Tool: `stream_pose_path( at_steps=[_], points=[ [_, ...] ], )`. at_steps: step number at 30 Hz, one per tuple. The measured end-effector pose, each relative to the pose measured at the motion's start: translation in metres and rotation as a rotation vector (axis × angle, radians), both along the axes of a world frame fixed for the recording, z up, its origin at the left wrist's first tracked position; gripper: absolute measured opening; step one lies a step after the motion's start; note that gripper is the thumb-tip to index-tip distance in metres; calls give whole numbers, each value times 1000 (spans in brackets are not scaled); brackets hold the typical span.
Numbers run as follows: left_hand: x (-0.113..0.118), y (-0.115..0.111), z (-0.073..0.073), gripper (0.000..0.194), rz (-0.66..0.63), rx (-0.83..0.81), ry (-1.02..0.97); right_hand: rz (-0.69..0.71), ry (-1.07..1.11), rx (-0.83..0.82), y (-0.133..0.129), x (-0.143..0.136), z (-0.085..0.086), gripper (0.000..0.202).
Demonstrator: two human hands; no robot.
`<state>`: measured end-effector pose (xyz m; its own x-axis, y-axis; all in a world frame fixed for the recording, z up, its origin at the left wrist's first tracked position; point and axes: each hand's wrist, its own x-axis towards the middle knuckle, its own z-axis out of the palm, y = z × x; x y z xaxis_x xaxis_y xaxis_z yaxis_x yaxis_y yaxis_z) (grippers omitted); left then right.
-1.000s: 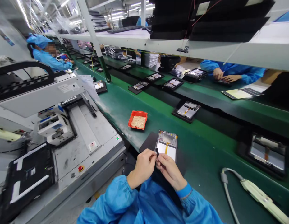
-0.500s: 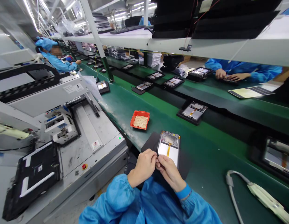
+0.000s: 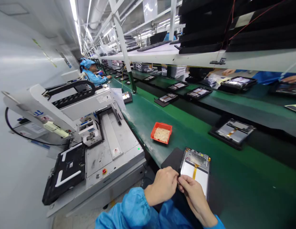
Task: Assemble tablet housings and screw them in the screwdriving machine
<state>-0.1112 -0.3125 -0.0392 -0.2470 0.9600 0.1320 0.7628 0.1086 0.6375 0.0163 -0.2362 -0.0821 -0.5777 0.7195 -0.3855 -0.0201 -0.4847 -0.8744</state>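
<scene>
An opened tablet (image 3: 200, 175), its circuit board, white battery and orange ribbon cable exposed, lies on a dark mat (image 3: 173, 157) at the bench's near edge. At the tablet's left edge, my left hand (image 3: 162, 186) is closed in a pinch. My right hand (image 3: 194, 195) pinches right beside it, the fingertips almost meeting and overlapping the tablet's lower left side. Whatever is between the fingers is too small and hidden to make out. Beyond the tablet sits a red tray (image 3: 161, 124) of small pale beige pieces.
A grey bench machine (image 3: 129, 156) with a red button and a black fixture (image 3: 66, 168) stands to the left. Several opened tablets lie on the dark conveyor belt (image 3: 195, 109) across the green bench. A white shelf (image 3: 157, 57) runs overhead. Co-workers in blue sit farther off.
The view has swung left, so the scene sits farther right and shows more of the machine. My hands keep their pinch at the tablet's left edge. The nearby belt tablet appears farther right.
</scene>
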Motion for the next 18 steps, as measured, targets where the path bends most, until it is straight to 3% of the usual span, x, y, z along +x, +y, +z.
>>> stream_pose_path(
  at_steps=[5, 8, 12, 15, 18],
  points=[
    [3, 1, -2, 22, 23, -14, 0, 30, 25, -3, 3, 4, 3, 39],
    [-12, 13, 1, 22, 83, 8, -6, 45, 38, 11, 11, 16, 11, 37],
    [-65, 63, 17, 22, 352, -130, 187, -36, -37, 151, 28, 46, 22, 34],
    [-106, 109, 27, 25, 410, -204, 232, -109, -166, 347, 41, 68, 24, 30],
    [-129, 136, 27, 19, 409, -263, 237, -131, -303, 571, 46, 85, 22, 24]
  ],
)
